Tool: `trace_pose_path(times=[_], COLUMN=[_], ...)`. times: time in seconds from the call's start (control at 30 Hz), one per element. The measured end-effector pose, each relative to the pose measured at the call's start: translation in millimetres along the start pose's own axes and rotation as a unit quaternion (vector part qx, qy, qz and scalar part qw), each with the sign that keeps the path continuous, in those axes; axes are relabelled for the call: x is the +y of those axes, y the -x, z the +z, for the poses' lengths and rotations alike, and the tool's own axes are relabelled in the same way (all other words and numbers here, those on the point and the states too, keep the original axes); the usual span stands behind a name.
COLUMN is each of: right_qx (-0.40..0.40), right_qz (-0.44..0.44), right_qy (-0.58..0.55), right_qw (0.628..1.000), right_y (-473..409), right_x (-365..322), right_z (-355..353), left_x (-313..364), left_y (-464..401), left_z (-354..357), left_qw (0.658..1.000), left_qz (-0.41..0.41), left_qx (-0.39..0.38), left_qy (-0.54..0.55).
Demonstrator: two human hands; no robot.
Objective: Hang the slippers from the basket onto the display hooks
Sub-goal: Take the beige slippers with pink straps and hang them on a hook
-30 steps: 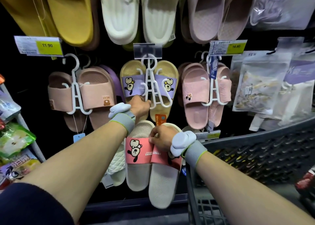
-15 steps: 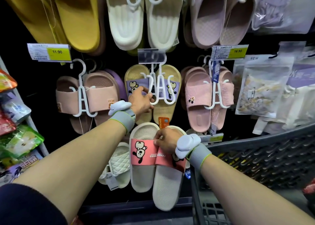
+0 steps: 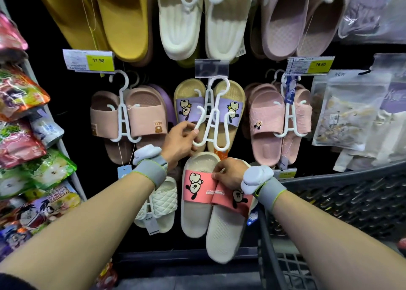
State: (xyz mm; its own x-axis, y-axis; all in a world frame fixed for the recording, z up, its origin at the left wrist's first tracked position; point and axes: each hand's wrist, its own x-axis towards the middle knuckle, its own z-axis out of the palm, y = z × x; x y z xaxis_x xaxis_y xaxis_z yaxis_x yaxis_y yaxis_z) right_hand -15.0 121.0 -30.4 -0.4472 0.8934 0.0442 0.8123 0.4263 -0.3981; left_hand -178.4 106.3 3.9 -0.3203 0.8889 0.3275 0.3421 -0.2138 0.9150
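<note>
Left hand (image 3: 179, 141): fingers pinched on white hanger (image 3: 209, 128) at display wall centre. Right hand (image 3: 228, 173): closed around pink-strapped slippers (image 3: 211, 204), held soles-down just below purple-strapped pair (image 3: 208, 111), apparently off any hook. Dark basket (image 3: 342, 202) at right.

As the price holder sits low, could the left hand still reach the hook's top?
Probably yes: the left hand already grips the white plastic hanger, and nothing blocks the path upward.
</note>
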Motion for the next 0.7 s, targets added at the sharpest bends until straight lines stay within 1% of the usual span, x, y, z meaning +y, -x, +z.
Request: trace_pose_path(times=[0.1, 0.27, 0.43, 0.53, 0.63, 0.7], right_qx=[0.024, 0.034, 0.04, 0.031, 0.035, 0.053], right_qz=[0.002, 0.014, 0.021, 0.023, 0.031, 0.037], right_qy=[0.012, 0.025, 0.015, 0.013, 0.014, -0.002], right_qw=[1.0, 0.999, 0.999, 0.999, 0.999, 0.998], right_y=[0, -1, -1, 0, 2, 1], right_x=[-3, -3, -4, -4, -5, -4], right_z=[2, 5, 5, 4, 5, 2], left_x=[-14, -35, -56, -72, -89, -94], left_y=[19, 47, 73, 90, 105, 109], left_z=[-4, -11, -20, -19, -19, -23], left_qw=[0.999, 0.995, 0.993, 0.988, 0.984, 0.981], left_qz=[-0.013, -0.042, -0.059, -0.088, -0.114, -0.126], left_qx=[-0.005, 0.003, 0.001, -0.01, -0.059, -0.094], left_qy=[0.03, 0.094, 0.107, 0.123, 0.124, 0.115])
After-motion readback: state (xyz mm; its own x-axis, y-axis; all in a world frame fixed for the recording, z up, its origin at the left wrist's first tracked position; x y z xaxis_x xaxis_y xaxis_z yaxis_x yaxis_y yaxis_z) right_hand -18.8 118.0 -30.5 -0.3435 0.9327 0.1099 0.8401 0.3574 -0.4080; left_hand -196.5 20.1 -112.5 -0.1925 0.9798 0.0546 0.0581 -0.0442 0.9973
